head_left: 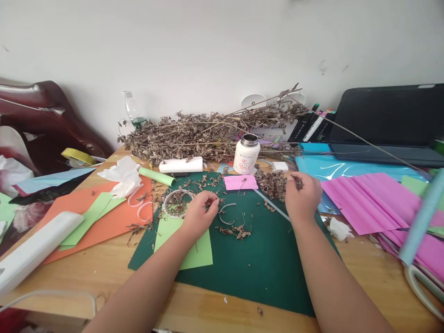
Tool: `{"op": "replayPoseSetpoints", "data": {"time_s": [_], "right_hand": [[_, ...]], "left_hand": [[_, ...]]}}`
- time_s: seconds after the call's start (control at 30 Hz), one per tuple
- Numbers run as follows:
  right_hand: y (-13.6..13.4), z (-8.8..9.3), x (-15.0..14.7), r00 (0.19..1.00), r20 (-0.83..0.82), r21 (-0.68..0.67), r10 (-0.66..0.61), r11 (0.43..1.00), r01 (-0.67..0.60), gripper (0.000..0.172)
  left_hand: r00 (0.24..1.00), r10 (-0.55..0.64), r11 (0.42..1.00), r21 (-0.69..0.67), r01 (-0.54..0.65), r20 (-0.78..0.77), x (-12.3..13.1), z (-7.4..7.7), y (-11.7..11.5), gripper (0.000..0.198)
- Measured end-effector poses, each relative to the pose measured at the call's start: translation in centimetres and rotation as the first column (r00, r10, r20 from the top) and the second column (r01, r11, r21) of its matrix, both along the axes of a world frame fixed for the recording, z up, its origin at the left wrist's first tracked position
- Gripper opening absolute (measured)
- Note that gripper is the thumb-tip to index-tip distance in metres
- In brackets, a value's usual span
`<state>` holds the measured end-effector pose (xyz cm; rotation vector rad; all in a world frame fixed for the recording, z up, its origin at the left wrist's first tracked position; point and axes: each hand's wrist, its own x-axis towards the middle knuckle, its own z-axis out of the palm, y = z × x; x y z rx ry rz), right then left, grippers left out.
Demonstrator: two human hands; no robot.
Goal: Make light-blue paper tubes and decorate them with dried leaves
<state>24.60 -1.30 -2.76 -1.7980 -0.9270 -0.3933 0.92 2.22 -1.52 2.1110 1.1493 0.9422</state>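
I judge leaf-picking in hand: right hand curls fingers round brown leaf bits beside dried-leaf pile; left hand pinches narrow over green mat, on what I cannot tell; next move calls for light touch

You've got bright, diffuse light, pale wall, only soft shadows. Glare on the chair and blue film. Your wide lens stretches the edges; blue tube looks soft, leaves lose fine detail.
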Motion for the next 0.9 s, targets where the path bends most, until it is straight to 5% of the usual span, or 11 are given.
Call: {"op": "replayPoseSetpoints", "data": {"time_s": [0.1,0.2,0.27,0.33,0.4,0.6,0.9], "right_hand": [[-0.2,0.3,-0.4,0.994,0.113,-0.067,-0.012,0.998,0.02,0.025],[-0.5,0.8,-3.0,0.907,0.273,-0.2,0.32,0.941,-0.272,0.028],[-0.8,1.0,-5.2,0.703,0.313,-0.356,0.639,0.765,-0.537,0.028],[-0.9,1.1,-6.9,0.513,0.274,-0.453,0.814,0.58,-0.677,0.027],[-1.0,0.9,-8.0,0.459,0.226,-0.487,0.859,0.508,-0.711,0.02],[-0.7,0.5,-7.8,0.465,0.201,-0.546,0.862,0.493,-0.678,0.024],[-0.6,0.5,-7.4,0.541,0.125,-0.469,0.832,0.53,-0.706,0.02]], "left_hand": [[0.999,-0.024,0.998,0.053,0.026,-0.034,0.0,0.1,-0.1,0.01],[0.996,-0.06,0.997,0.043,0.063,-0.07,0.0,0.1,-0.1,0.012],[0.992,-0.101,0.995,0.019,0.103,-0.076,0.1,0.1,-0.2,0.012],[0.985,-0.156,0.988,-0.006,0.156,-0.075,0.2,0.1,-0.4,0.012],[0.977,-0.2,0.98,-0.025,0.199,-0.073,0.3,0.2,-0.5,0.012],[0.984,-0.179,0.98,-0.086,0.177,-0.014,0.1,0.4,-0.4,0.012],[0.953,0.031,0.98,-0.196,0.03,0.301,-0.1,-0.4,0.4,0.012]]}}
